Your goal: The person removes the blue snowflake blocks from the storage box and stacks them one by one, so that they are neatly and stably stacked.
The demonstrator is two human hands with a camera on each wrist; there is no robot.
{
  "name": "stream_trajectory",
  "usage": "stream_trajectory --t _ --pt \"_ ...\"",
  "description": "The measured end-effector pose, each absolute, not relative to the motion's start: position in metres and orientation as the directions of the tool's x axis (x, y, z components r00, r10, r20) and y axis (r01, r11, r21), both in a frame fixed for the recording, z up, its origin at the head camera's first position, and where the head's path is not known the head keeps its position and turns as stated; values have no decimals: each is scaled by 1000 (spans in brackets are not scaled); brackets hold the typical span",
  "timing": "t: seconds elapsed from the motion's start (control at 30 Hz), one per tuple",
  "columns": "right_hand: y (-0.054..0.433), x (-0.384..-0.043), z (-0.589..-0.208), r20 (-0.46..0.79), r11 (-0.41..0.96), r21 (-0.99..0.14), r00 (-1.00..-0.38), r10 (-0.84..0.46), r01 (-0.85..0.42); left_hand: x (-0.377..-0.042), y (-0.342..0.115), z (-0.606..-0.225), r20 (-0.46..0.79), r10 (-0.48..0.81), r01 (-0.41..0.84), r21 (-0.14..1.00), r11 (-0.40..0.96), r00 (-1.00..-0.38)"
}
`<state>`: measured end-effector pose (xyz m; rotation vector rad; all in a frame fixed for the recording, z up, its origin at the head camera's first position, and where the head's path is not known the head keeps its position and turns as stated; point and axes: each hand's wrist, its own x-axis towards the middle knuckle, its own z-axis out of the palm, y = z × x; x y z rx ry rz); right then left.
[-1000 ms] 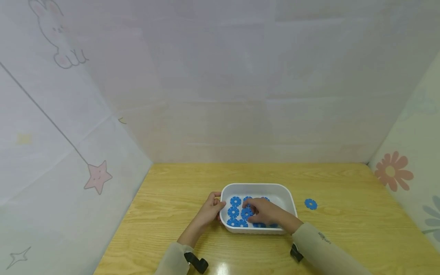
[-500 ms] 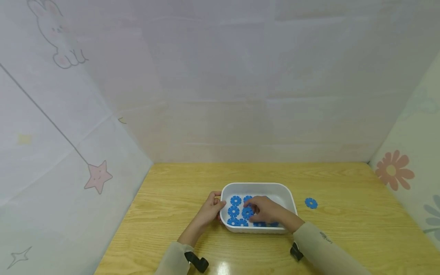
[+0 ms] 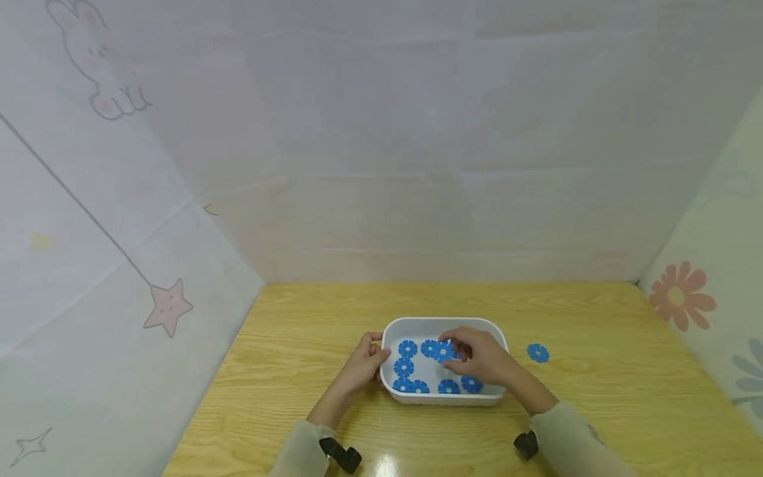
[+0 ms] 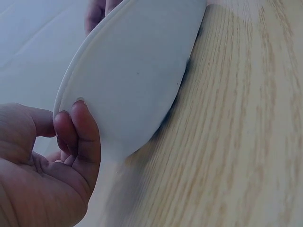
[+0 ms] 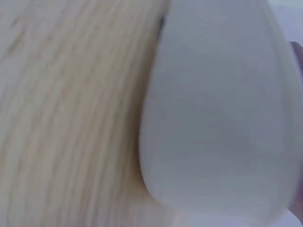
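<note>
Left hand: fingers grip tray; brace it.
Right hand: fingers pinch blue disc.
Neighbour disc: beyond fingertips; avoid snagging.

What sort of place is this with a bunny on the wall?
Maybe a play corner or filming booth; I can't be sure. Creased, pale walls carry a bunny and a pink star, and a white tub of blue flower-shaped pieces stands on a wooden table.
</note>
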<state>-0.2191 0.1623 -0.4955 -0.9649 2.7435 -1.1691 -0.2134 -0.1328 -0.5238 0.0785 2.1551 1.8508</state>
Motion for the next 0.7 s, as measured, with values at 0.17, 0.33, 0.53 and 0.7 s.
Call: stream_trajectory --t 0.17,0.33,0.53,0.7 --pt "188 -214 -492 342 495 -645 -799 -495 -583 -213 -132 -523 -187 233 -148 974 172 -954" --pt "215 -210 -489 379 493 -656 -814 -440 -571 -214 -132 -524 -187 236 -149 974 170 -954" --pt "244 -205 -482 360 522 -684 -858 -366 -510 -217 -133 -530 -192 229 -151 971 185 -954" --pt "262 -204 -484 348 537 -699 -881 -322 -472 -217 -133 -528 -190 230 -149 972 184 -954"
